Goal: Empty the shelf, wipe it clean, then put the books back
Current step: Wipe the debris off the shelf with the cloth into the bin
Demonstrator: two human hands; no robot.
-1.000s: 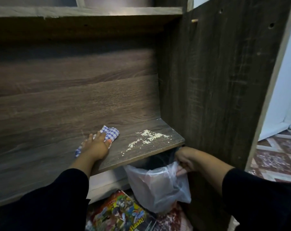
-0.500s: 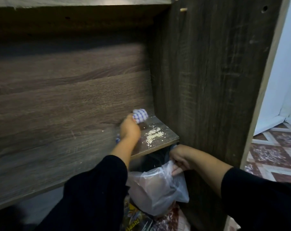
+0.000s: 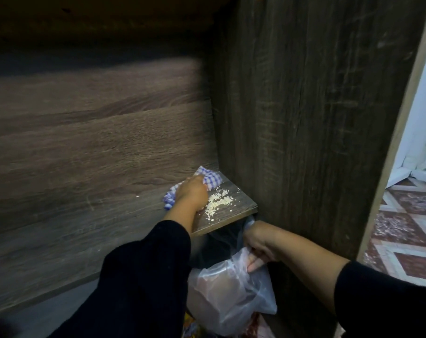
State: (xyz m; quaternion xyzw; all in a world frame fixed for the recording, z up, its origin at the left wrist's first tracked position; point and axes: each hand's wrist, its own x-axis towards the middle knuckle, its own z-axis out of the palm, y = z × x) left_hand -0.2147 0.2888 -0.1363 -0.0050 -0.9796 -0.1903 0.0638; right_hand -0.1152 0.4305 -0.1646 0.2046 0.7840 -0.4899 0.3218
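Observation:
The dark wooden shelf (image 3: 90, 181) holds no books. My left hand (image 3: 192, 193) grips a blue-and-white checked cloth (image 3: 210, 178) near the shelf's right back corner. A small heap of pale crumbs (image 3: 218, 203) lies just right of that hand, close to the shelf's front edge. Below the right end of the shelf, my right hand (image 3: 257, 242) pinches the rim of a clear plastic bag (image 3: 227, 296) that hangs under the edge.
The cabinet's upright side panel (image 3: 316, 118) stands right beside the crumbs. A colourful book cover (image 3: 190, 328) peeks out on the floor under the bag. Patterned floor tiles (image 3: 407, 230) and a white wall lie to the right.
My left hand has slid the cloth rightwards along the shelf to the back corner, pushing the crumbs into a tighter heap. My right hand keeps holding the bag below the edge.

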